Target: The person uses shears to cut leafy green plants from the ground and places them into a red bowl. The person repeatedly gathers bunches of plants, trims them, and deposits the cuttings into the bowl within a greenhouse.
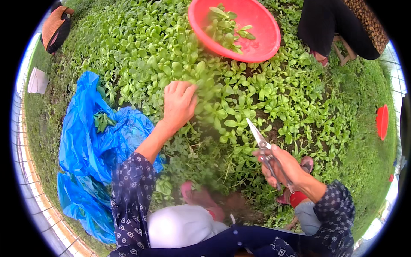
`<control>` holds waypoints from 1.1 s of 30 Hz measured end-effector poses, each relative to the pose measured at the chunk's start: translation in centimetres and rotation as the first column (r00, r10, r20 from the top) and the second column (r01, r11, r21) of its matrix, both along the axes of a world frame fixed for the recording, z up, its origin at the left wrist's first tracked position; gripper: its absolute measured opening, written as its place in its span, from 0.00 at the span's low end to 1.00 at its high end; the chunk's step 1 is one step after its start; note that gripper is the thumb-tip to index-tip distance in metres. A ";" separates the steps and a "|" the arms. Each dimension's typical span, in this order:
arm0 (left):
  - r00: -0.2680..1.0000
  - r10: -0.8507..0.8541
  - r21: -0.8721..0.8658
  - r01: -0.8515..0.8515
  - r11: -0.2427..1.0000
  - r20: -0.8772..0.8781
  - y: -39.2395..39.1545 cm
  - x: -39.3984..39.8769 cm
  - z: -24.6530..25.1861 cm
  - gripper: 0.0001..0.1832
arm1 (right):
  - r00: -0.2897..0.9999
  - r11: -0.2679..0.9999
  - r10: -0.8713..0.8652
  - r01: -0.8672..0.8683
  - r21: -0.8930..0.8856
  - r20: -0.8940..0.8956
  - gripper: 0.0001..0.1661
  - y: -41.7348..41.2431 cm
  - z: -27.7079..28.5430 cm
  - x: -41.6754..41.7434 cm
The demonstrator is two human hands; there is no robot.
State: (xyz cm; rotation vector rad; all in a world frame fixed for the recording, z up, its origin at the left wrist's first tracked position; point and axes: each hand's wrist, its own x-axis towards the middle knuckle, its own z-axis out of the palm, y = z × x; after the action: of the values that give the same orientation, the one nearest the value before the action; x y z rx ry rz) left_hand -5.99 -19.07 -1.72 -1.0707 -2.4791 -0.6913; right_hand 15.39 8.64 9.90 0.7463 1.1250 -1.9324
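Note:
My left hand (pixel 180 101) reaches into the low leafy green plants (pixel 151 61), its fingers bent among the leaves; the fingertips are hidden, so whether it grips a plant does not show. My right hand (pixel 282 165) is closed around a pair of pruning snips (pixel 261 139) with narrow metal blades, pointing up and left over the plants. The blades look closed together. A red plastic basin (pixel 273 35) holding some cut greens (pixel 224 29) lies beyond my hands. Left of my left arm, a crumpled blue plastic bag (pixel 80 135) has a few leaves (pixel 103 121) at its opening.
A person in black trousers (pixel 321 22) is at the upper right, beside a small wooden stool (pixel 345 51). Another person (pixel 56 29) crouches at the far upper left, above a white bucket (pixel 38 81). A second red basin (pixel 382 122) lies at far right. My shoes (pixel 205 197) stand among the plants.

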 end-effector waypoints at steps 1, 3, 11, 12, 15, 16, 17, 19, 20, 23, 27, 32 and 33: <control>1.000 -0.010 0.003 0.010 1.000 0.003 0.6 -0.2 0.0 0.18 | 1.000 1.000 -0.020 0.019 -0.024 -0.023 0.37 -0.9 -1.0 -0.7; 0.999 -0.048 -0.041 0.049 0.998 0.026 1.5 -0.7 -0.3 0.21 | 0.997 0.993 -0.079 0.078 -0.087 -0.012 0.37 -2.4 -3.1 -1.8; 0.993 -0.105 -0.233 0.112 0.966 0.045 4.7 -1.9 -1.2 0.24 | 0.989 0.965 -0.149 0.147 -0.217 0.008 0.37 -5.3 -8.6 -5.6; 0.993 -0.117 -0.260 0.120 0.958 0.025 4.8 -2.3 -1.6 0.23 | 0.992 0.970 -0.129 0.128 -0.205 0.011 0.37 -5.4 -8.5 -6.5; 0.988 -0.140 -0.229 0.150 0.962 0.057 4.5 -3.4 -2.5 0.18 | 0.994 0.956 -0.112 0.111 -0.270 0.010 0.37 -5.7 -9.8 -8.3; 0.990 -0.121 -0.193 0.133 0.972 0.069 4.4 -3.8 -2.9 0.14 | 0.990 0.962 -0.135 0.140 -0.236 0.037 0.36 -6.0 -10.1 -8.8; 0.990 -0.093 -0.153 0.108 0.982 0.107 4.3 -4.1 -3.3 0.13 | 0.984 0.954 -0.167 0.178 -0.240 0.064 0.36 -6.2 -10.2 -9.3; 0.982 -0.039 -0.074 0.053 0.996 0.186 4.1 -4.4 -3.8 0.12 | 0.966 0.936 -0.230 0.252 -0.244 0.118 0.35 -6.3 -10.5 -10.3; 0.974 -0.010 -0.041 0.020 0.999 0.227 4.0 -4.4 -4.0 0.10 | 0.964 0.930 -0.235 0.260 -0.260 0.125 0.35 -6.2 -10.9 -10.6; 0.968 -0.002 -0.024 0.008 1.000 0.251 3.2 -4.7 -4.1 0.09 | 0.960 0.917 -0.229 0.269 -0.295 0.162 0.35 -6.5 -11.0 -11.7; 0.966 -0.004 -0.015 0.008 1.000 0.257 3.4 -4.8 -4.2 0.09 | 0.979 0.920 -0.189 0.203 -0.334 0.075 0.34 -6.3 -12.4 -12.1; 0.965 -0.009 -0.005 0.011 1.000 0.263 3.6 -5.0 -4.4 0.08 | 0.977 0.914 -0.197 0.214 -0.346 0.083 0.32 -6.7 -12.8 -12.8; 0.964 -0.006 -0.004 0.008 1.000 0.264 3.6 -5.0 -4.4 0.07 | 0.977 0.921 -0.198 0.213 -0.325 0.080 0.33 -6.8 -12.8 -12.9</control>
State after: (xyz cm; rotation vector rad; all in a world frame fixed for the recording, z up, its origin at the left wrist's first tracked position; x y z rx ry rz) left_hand -10.97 -15.47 -6.16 -1.0491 -2.7017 -0.8822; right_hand 2.50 1.86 -2.86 0.7387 0.6852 -2.1969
